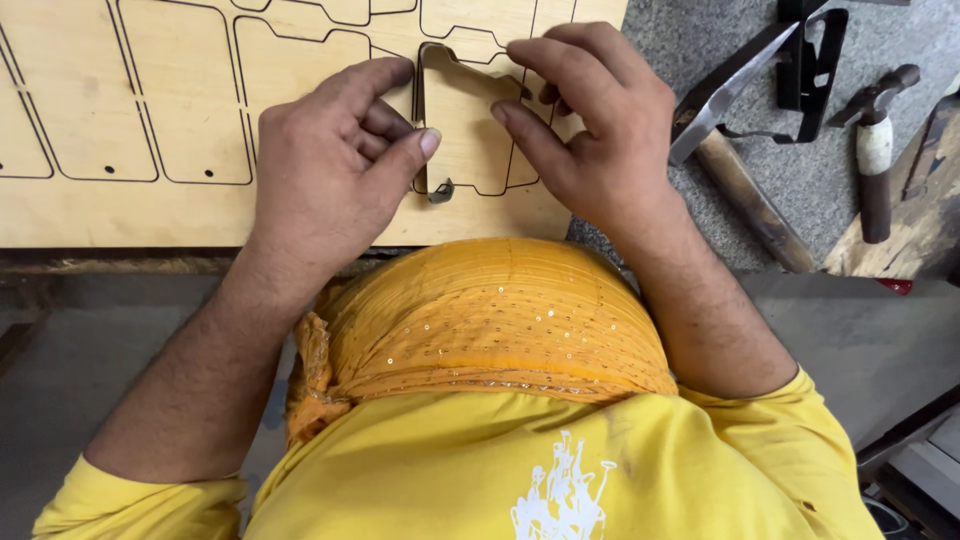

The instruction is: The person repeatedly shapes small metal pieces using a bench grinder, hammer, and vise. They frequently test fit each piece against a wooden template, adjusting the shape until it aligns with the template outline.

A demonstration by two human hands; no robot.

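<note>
A pale plywood board (150,210) carries several thin dark cut outlines. A bent metal strip (424,90) stands on edge along one outline near the board's front edge, its lower end curled into a small hook. My left hand (330,160) pinches the strip's left side between thumb and forefinger. My right hand (590,120) holds the strip's upper right part with its fingertips pressed down on it. The panel of wood (465,140) inside the strip lies between both hands.
An orange head wrap (480,320) and yellow shirt fill the lower frame. To the right of the board, on a grey speckled surface (840,190), lie a wooden-handled hammer (745,185), a smaller hammer (876,150), a black metal bracket (812,70) and a rough wood piece (925,215).
</note>
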